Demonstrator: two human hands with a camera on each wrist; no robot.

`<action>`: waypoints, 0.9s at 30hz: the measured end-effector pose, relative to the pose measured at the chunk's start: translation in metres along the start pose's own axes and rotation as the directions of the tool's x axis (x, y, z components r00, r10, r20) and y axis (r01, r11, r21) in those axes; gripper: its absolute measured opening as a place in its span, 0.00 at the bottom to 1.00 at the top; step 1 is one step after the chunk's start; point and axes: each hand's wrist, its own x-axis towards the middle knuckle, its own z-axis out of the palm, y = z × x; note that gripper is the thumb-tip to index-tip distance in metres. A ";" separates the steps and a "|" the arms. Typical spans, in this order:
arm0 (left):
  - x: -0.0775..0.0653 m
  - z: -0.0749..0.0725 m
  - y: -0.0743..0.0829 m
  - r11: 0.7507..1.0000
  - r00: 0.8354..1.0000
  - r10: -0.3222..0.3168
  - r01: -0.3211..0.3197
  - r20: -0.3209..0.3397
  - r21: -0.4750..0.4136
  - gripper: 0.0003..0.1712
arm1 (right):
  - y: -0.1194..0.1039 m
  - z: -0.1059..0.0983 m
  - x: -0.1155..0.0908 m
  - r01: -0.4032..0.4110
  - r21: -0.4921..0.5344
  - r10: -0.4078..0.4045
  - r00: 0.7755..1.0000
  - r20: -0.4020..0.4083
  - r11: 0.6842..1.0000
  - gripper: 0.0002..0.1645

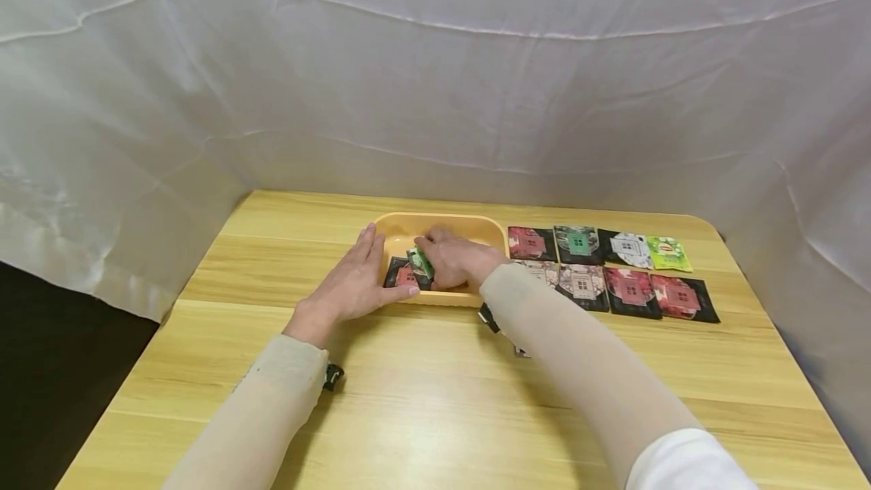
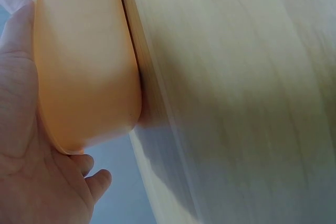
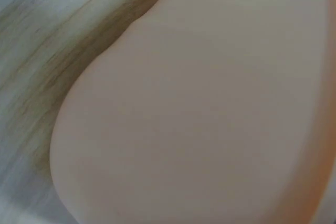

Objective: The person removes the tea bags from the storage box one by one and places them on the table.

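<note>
My left hand (image 1: 354, 274) rests against the left end of an orange plastic tray (image 1: 449, 299), fingers straight along its side and thumb across the front rim. In the left wrist view, the palm lies along the tray's rim. My right hand (image 1: 456, 257) reaches down inside the tray, its fingers bent at a green and black tea bag packet (image 1: 419, 266), which it pinches; the fingertips are partly hidden. Beneath that packet lies a red and black tea bag packet (image 1: 405, 276). The right wrist view is filled mostly by the tray's outer wall (image 3: 184, 103).
To the tray's right, several tea bag packets lie in two rows, among them a green-labelled one (image 1: 579, 243), a bright yellow-green one (image 1: 669, 253) and a red one (image 1: 631, 291). Another packet (image 1: 522, 352) peeks out beside my right forearm. White cloth (image 1: 476, 97) hangs behind the wooden table (image 1: 422, 384).
</note>
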 end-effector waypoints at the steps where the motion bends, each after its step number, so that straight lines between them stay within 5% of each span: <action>1: 0.000 0.000 0.001 1.000 1.000 0.001 -0.001 -0.002 0.008 0.75 | 0.000 0.000 -0.001 -0.001 -0.004 0.000 1.000 -0.006 1.000 0.57; 11: 0.000 -0.004 0.004 0.990 1.000 0.027 -0.027 0.005 0.140 0.74 | 0.000 -0.001 -0.002 0.021 -0.101 -0.025 0.999 -0.041 0.995 0.54; 27: -0.002 -0.004 0.004 0.996 1.000 0.017 -0.018 0.007 0.092 0.77 | 0.004 -0.021 -0.024 0.012 -0.105 -0.021 0.996 -0.084 0.994 0.63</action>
